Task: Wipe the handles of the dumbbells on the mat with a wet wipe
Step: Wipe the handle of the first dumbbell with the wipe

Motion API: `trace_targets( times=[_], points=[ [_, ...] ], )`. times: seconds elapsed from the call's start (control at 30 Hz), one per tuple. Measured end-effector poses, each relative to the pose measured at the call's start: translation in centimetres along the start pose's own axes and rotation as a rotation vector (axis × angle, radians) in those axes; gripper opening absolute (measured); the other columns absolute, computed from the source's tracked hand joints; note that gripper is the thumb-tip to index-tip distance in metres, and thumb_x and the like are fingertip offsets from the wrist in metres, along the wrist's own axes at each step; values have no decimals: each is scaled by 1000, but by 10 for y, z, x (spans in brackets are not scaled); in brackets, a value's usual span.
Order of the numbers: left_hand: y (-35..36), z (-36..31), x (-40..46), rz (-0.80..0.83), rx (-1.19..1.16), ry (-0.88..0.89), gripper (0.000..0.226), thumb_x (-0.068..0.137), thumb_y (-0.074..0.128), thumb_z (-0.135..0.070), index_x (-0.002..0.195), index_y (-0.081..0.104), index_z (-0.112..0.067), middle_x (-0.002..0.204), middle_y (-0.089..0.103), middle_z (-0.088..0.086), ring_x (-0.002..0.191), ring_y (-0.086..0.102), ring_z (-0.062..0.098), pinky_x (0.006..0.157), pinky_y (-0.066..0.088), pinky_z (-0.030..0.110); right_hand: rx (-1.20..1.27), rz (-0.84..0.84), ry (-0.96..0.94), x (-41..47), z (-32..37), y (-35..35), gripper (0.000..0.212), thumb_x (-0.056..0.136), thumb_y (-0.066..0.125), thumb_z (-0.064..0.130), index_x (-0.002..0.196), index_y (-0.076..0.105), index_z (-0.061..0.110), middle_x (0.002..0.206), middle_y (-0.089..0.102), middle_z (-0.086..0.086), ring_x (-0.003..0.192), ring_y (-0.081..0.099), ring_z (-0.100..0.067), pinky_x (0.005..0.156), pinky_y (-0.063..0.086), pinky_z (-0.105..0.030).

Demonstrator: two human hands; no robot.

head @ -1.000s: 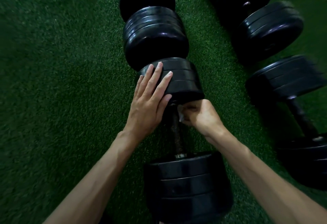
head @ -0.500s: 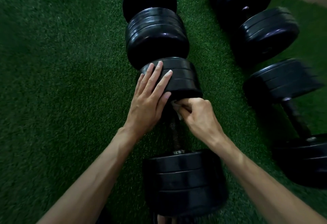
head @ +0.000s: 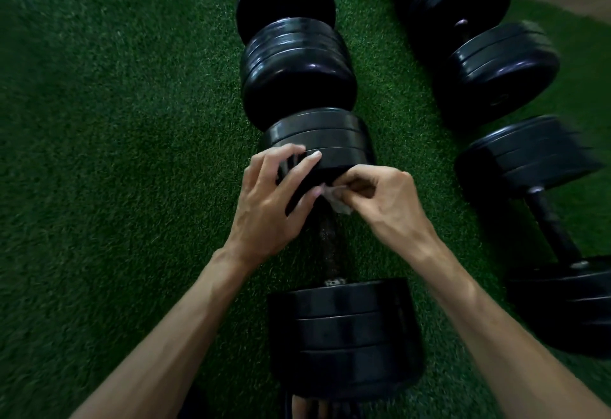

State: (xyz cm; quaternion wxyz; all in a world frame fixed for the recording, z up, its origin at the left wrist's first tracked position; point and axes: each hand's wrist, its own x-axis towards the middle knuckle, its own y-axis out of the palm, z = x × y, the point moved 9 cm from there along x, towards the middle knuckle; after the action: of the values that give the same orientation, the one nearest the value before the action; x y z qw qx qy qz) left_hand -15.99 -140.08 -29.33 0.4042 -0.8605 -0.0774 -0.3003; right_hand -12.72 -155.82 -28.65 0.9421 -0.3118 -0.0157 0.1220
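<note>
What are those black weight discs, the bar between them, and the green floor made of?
Weight discs: probably rubber- or plastic-coated, smooth black with a soft sheen. Handle: likely metal, dark with a rough speckled look, perhaps knurling or wear. Mat: artificial turf, short green fibres.

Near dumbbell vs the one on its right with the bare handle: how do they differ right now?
The near dumbbell is being handled: the left hand rests on its far plates and the right hand pinches a wet wipe at the top of its handle. The right dumbbell is untouched. The near one runs straight away from the camera; the right one lies slanted, its near plates cut off by the frame. Both are black, stacked-plate dumbbells on the green mat.
</note>
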Motion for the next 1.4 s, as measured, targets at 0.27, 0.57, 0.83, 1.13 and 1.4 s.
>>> trace_targets(
  times=[0.27,0.57,0.83,1.13,1.4],
  points=[
    [-8,-11,-7,56,-51,37,36,92,73,-22,122,69,-4,107,60,14,95,56,25,89,48,29,178,123,-26,1,6,6,20,80,82,2,93,67,6,85,77,-6,82,76,-17,80,61,-32],
    [2,31,-37,118,-182,-577,11,89,74,-22,86,73,-12,77,72,-4,67,66,10,65,54,32,-33,-106,-108,3,16,-17,8,92,74,18,93,66,19,74,73,5,72,73,-9,68,61,-33],
    [46,55,-67,170,-454,-1190,10,78,79,-23,83,79,-14,78,76,7,79,74,25,80,61,42,-322,-336,-204,6,31,-30,4,94,67,22,94,64,20,82,63,7,78,61,-12,74,54,-32],
    [37,29,-50,39,-508,-885,8,89,74,-14,84,80,-10,70,75,0,71,73,10,76,58,24,-259,-268,-225,15,21,-21,11,98,60,19,107,66,14,108,62,3,101,57,-7,92,40,-10],
    [40,31,-44,70,-373,-776,9,89,74,-17,91,80,-11,80,76,-7,70,68,-5,74,54,14,-225,-251,-206,17,18,-19,12,98,61,18,108,65,14,110,60,2,103,56,-8,94,42,-14]
  ],
)
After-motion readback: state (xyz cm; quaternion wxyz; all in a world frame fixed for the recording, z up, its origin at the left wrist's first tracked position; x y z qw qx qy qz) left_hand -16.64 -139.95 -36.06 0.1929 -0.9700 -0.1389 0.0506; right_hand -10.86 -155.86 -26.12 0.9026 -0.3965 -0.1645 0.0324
